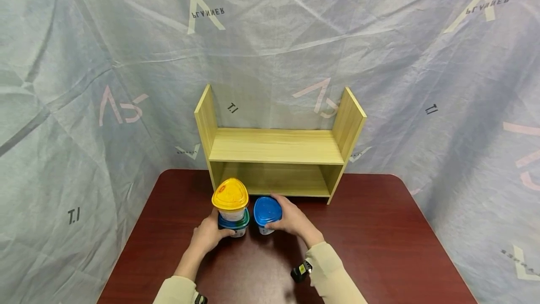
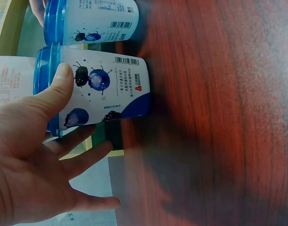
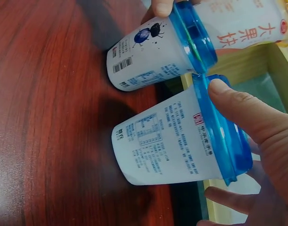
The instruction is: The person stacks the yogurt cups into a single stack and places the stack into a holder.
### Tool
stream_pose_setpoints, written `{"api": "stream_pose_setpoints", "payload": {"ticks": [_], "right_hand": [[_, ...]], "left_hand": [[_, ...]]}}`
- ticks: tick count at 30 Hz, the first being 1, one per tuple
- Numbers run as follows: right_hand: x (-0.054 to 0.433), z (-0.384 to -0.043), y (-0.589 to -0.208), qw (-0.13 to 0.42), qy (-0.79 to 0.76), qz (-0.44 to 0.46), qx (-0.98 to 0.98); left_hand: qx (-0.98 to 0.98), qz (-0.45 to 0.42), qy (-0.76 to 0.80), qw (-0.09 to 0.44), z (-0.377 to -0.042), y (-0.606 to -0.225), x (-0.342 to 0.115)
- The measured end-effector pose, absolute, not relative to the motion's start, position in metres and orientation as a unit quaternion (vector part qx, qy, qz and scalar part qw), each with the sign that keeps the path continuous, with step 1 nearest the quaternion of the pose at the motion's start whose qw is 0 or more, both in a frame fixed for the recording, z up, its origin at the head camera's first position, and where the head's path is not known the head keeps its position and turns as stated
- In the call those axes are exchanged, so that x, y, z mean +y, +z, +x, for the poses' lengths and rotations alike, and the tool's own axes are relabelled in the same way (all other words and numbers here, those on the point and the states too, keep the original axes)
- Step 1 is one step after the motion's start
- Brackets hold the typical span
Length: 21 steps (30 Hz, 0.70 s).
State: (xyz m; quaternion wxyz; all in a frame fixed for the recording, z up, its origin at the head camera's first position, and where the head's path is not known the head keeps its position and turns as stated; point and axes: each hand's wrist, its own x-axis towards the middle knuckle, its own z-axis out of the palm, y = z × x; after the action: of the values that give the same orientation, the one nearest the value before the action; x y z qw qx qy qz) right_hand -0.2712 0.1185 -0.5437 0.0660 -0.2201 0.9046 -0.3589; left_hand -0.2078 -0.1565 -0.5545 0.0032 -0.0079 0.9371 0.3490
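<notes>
While the yellow-lidded cup [image 1: 230, 194] sits on the lower blue-lidded cup [image 1: 239, 232] left of centre in the head view, the left hand [image 1: 206, 234] grips the lower one from its left side. Just beside the stack, near mid-frame, the lone blue-lidded cup [image 1: 267, 210] is held by the right hand [image 1: 296, 221]. Wooden shelf unit [image 1: 276, 147] behind, at frame centre; red-brown counter [image 1: 379, 238] beneath.

Left wrist view: the lower blue-lidded cup lies left of centre, thumb pressed on its printed wall by the lid; other fingers pass behind, two spread toward lower centre. Lone cup at upper left.

Right wrist view: lone cup fills the middle, right thumb on the lid, remaining fingers partly hidden beyond it at lower right. Stack at top; yellow lid at upper right edge.
</notes>
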Motion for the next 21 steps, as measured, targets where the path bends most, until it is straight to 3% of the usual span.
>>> {"api": "stream_pose_setpoints", "payload": {"ticks": [21], "right_hand": [[0.1195, -0.2715, -0.5533, 0.074, -0.366, -0.213, 0.903]], "left_hand": [[0.930, -0.006, 0.368, 0.004, -0.2050, -0.5512, -0.1559]]}}
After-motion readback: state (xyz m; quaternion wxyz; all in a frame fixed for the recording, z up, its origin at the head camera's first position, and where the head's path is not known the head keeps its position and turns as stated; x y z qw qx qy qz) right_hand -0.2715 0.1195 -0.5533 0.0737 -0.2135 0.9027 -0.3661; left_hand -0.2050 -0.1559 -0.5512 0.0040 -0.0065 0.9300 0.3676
